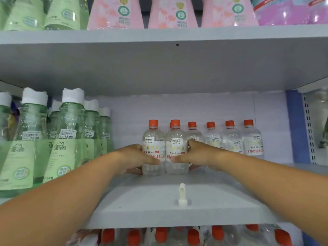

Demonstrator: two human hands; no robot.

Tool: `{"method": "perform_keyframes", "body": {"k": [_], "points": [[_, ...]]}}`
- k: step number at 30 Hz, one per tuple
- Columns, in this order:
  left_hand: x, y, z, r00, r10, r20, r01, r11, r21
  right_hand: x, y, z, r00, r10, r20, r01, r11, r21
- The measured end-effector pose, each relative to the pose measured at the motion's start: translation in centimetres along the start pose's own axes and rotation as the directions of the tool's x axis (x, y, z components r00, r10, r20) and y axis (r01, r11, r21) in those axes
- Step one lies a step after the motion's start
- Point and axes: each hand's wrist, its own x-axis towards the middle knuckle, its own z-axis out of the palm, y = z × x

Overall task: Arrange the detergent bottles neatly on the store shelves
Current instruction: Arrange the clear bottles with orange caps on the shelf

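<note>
Both arms reach in over the grey metal middle shelf. The left hand wraps a small clear plastic bottle with an orange screw cap from its left side, thumb laid across the front of the white label, fingers curled round behind — a firm grasp. The right hand does the mirror of it on the neighbouring clear orange-capped bottle, thumb on the label front, fingers round the right side. The two held bottles stand upright on the shelf, side by side and touching, set forward of the rest. Each carries a price sticker reading 5.00

Behind them and to the right, a row of four more clear orange-capped bottles stands against the pale back panel; one further orange cap shows just behind the right-hand held bottle.

Left end of the same shelf: tall green translucent bottles with white flip caps, several deep, stickers reading 12.00 — near the left forearm, apart from the clear bottles.

A small white plastic hook stands up from the shelf near its front edge, between the two forearms.

Shelf above: pale green bottles at left, pink cone-shaped bottles in the middle, a purple-pink pack at right. Shelf below: orange caps of more clear bottles, blurred
</note>
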Motion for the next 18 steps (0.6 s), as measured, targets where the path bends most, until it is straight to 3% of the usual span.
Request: {"method": "perform_keyframes", "body": {"k": [7, 18], "points": [[0.31, -0.28, 0.48, 0.995, 0.049, -0.09, -0.047, 0.999, 0.018, -0.3, -0.06, 0.52, 0.998, 0.053, -0.041, -0.052, 0.998, 0.023], [0.47, -0.18, 0.28, 0.997, 0.03, -0.069, -0.028, 0.999, 0.034, -0.36, 0.02, 0.35, 0.999, 0.023, 0.028, -0.024, 0.999, 0.036]]}}
